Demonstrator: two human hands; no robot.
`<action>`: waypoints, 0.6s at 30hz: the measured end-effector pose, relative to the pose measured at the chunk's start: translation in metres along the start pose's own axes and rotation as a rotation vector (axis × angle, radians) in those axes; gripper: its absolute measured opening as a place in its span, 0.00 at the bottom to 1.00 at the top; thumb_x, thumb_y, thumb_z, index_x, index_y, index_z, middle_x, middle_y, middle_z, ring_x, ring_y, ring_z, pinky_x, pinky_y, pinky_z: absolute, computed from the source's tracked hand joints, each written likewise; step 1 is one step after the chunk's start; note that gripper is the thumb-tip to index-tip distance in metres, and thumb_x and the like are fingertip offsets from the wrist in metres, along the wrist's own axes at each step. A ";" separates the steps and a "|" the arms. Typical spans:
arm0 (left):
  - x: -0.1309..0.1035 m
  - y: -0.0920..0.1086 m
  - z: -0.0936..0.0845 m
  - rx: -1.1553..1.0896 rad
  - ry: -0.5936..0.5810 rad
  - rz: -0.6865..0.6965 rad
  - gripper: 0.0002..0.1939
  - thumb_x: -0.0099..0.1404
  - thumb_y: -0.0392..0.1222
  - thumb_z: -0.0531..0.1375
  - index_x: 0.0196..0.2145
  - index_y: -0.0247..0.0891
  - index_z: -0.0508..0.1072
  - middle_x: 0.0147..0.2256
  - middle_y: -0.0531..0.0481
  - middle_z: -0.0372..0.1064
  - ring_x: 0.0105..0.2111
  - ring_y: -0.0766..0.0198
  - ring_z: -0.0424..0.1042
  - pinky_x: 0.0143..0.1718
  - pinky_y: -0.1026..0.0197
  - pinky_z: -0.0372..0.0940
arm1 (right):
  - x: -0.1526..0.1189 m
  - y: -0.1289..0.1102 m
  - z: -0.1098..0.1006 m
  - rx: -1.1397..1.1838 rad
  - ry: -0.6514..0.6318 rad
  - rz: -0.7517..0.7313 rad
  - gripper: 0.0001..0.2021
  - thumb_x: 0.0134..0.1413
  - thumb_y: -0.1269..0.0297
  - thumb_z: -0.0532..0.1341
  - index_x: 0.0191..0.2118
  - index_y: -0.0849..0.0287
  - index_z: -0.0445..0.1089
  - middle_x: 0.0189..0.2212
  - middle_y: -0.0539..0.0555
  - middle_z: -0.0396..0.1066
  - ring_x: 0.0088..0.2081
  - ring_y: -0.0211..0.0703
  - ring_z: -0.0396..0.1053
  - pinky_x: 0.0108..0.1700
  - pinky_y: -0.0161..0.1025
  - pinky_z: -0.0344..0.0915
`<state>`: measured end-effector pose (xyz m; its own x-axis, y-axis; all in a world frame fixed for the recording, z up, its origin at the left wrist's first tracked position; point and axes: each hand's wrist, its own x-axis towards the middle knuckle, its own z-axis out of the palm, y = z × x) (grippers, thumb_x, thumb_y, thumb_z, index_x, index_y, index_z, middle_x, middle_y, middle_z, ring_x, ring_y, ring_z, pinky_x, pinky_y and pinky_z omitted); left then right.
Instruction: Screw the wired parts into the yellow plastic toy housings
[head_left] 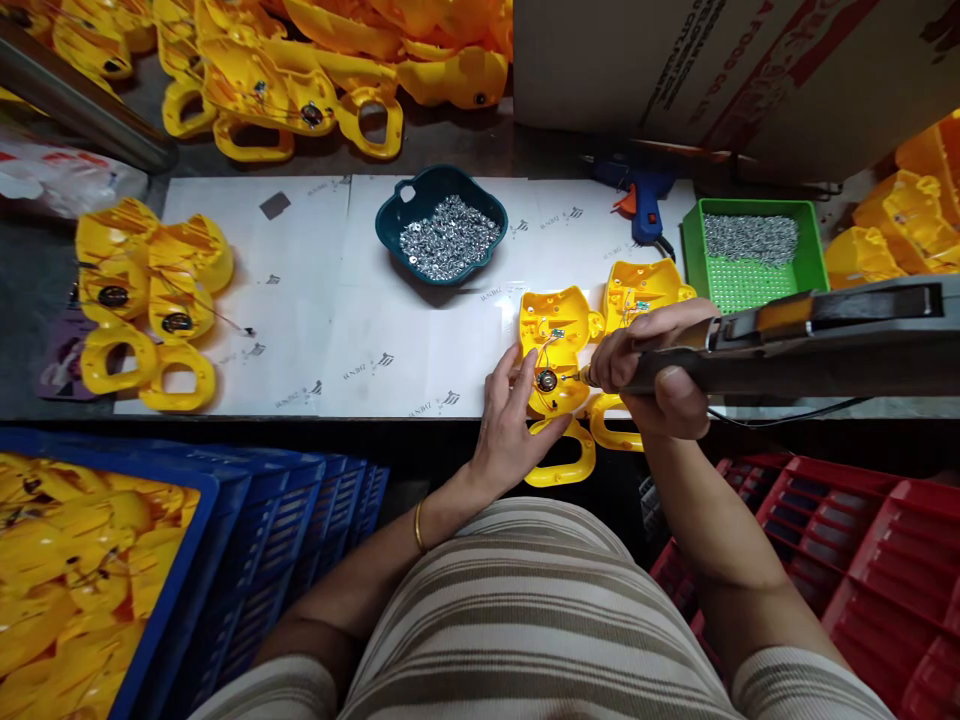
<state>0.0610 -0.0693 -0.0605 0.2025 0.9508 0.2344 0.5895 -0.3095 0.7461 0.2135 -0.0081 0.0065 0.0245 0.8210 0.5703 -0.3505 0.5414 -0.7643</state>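
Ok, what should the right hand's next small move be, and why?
Probably square up the screwdriver before pressing: the right hand holds it with its tip beside the speaker, contact there is too small to tell, and the left hand is on the yellow shell.

Assembly workshop, by the look of it. Matching yellow plastic shells (451,78) heaped past worktop (322,260) far edge, blue crate (213,483) off near-left corner, red crates (870,620) near-right; fasteners bowl (390,232), glue gun (646,205), handheld driver (795,338).
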 end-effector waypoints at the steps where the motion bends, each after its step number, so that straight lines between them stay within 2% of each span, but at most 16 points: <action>1: 0.000 0.000 0.000 0.003 -0.001 0.001 0.43 0.62 0.50 0.65 0.68 0.43 0.48 0.64 0.35 0.48 0.63 0.47 0.55 0.61 0.46 0.59 | -0.001 0.001 0.000 0.004 0.000 0.005 0.09 0.54 0.55 0.61 0.40 0.50 0.69 0.15 0.42 0.57 0.13 0.34 0.57 0.15 0.34 0.57; 8: 0.000 -0.001 -0.001 -0.017 -0.018 -0.004 0.43 0.62 0.50 0.64 0.68 0.42 0.48 0.64 0.34 0.47 0.64 0.46 0.54 0.61 0.46 0.58 | -0.004 0.002 0.001 -0.008 0.014 0.060 0.10 0.54 0.53 0.62 0.39 0.50 0.67 0.15 0.41 0.56 0.13 0.34 0.57 0.16 0.34 0.59; 13: 0.001 -0.002 -0.001 -0.022 -0.012 0.013 0.42 0.62 0.52 0.64 0.67 0.42 0.49 0.64 0.34 0.48 0.64 0.47 0.56 0.61 0.47 0.59 | -0.003 0.002 0.000 0.051 -0.079 0.039 0.07 0.55 0.58 0.61 0.36 0.53 0.66 0.17 0.43 0.58 0.15 0.34 0.58 0.17 0.35 0.59; 18: 0.001 -0.003 -0.001 -0.033 -0.009 0.011 0.40 0.63 0.54 0.62 0.67 0.41 0.52 0.64 0.33 0.49 0.64 0.48 0.56 0.61 0.48 0.59 | -0.012 0.008 -0.007 0.000 -0.139 0.117 0.12 0.53 0.53 0.63 0.32 0.53 0.61 0.18 0.42 0.59 0.16 0.34 0.59 0.19 0.35 0.61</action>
<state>0.0589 -0.0674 -0.0623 0.2157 0.9472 0.2374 0.5608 -0.3192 0.7640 0.2165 -0.0121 -0.0084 -0.1464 0.8453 0.5139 -0.3438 0.4436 -0.8276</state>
